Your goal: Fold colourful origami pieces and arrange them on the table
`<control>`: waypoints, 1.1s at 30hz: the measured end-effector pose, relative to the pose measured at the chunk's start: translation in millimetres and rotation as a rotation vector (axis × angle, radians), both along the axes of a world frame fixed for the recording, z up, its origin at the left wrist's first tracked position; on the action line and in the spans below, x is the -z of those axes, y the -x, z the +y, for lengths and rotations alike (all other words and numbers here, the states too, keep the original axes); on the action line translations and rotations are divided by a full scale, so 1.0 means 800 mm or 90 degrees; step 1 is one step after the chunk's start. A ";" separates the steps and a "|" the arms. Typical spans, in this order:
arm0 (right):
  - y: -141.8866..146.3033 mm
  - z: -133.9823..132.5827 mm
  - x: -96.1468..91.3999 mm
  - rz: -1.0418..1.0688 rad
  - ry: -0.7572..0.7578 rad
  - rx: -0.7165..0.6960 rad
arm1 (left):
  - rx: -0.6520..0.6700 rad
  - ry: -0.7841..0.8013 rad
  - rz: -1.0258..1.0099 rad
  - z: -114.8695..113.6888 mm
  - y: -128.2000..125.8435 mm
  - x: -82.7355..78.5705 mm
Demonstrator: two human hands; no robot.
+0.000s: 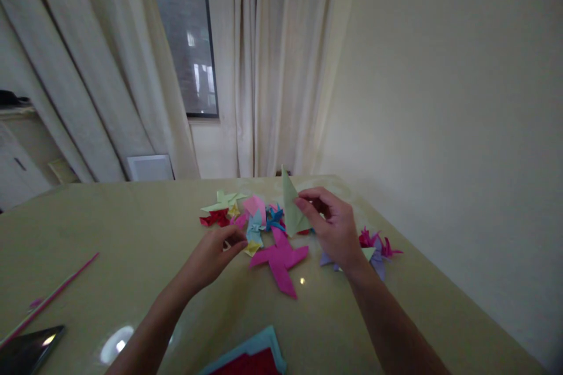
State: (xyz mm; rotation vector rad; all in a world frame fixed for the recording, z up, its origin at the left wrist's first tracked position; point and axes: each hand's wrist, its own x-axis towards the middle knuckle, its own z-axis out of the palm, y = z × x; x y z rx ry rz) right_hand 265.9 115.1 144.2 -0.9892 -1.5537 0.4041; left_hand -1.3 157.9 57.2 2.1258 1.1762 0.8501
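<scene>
My right hand (pixel 334 225) pinches a folded pale green paper (pixel 291 206) and holds it upright above the table (pixel 132 228). My left hand (pixel 215 255) rests on the table with its fingers curled by a small yellow folded piece (pixel 252 248); what it holds, if anything, I cannot make out. Between the hands lies a magenta folded pinwheel (pixel 280 261). Behind it sits a heap of folded paper shapes (pixel 246 214) in green, red, pink and blue.
More folded pieces in purple and magenta (pixel 378 249) lie right of my right wrist. A stack of paper sheets, red on teal (pixel 253 357), is at the near edge. A pink stick (pixel 53 296) and a dark phone (pixel 26 348) lie at the left. Curtains and a wall stand behind.
</scene>
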 end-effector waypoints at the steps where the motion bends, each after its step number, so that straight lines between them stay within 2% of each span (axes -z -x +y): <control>1: -0.013 -0.007 -0.006 -0.048 -0.004 0.006 | -0.021 -0.005 0.005 0.006 0.003 0.010; 3: -0.031 -0.025 -0.009 -0.163 0.025 -0.033 | -0.054 -0.010 0.001 0.018 0.006 0.032; 5: -0.036 -0.048 0.000 -0.285 0.063 -0.107 | -0.070 -0.011 -0.004 0.025 0.005 0.047; 7: -0.030 -0.074 0.014 -0.393 0.079 -0.170 | -0.059 -0.001 -0.008 0.025 0.002 0.050; 9: -0.017 -0.099 0.027 -0.484 0.073 -0.203 | -0.031 0.013 -0.007 0.017 0.002 0.040; 13: 0.014 -0.125 0.038 -0.609 0.069 -0.254 | 0.039 0.040 0.010 -0.029 0.014 0.011; 16: 0.042 -0.123 0.050 -0.665 0.080 -0.293 | 0.053 0.084 -0.017 -0.085 0.028 0.016; 18: 0.066 -0.118 0.070 -0.702 0.083 -0.306 | 0.006 0.080 -0.045 -0.124 0.038 0.039; 20: 0.090 -0.117 0.095 -0.748 0.084 -0.319 | -0.024 0.033 -0.018 -0.156 0.048 0.075; 22: 0.107 -0.119 0.118 -0.789 0.095 -0.342 | -0.009 -0.076 0.043 -0.177 0.058 0.114; 24: 0.111 -0.119 0.130 -0.787 0.105 -0.367 | 0.009 -0.146 0.106 -0.186 0.067 0.148; 26: 0.104 -0.109 0.126 -0.740 0.106 -0.371 | 0.020 -0.183 0.148 -0.188 0.071 0.167; 28: 0.091 -0.083 0.114 -0.682 0.122 -0.327 | 0.015 -0.191 0.162 -0.183 0.068 0.168; 31: 0.076 -0.022 0.102 -0.627 0.174 -0.170 | -0.044 -0.148 0.120 -0.159 0.053 0.145; 33: 0.075 0.021 0.108 -0.611 0.193 -0.086 | -0.106 -0.111 0.064 -0.125 0.042 0.124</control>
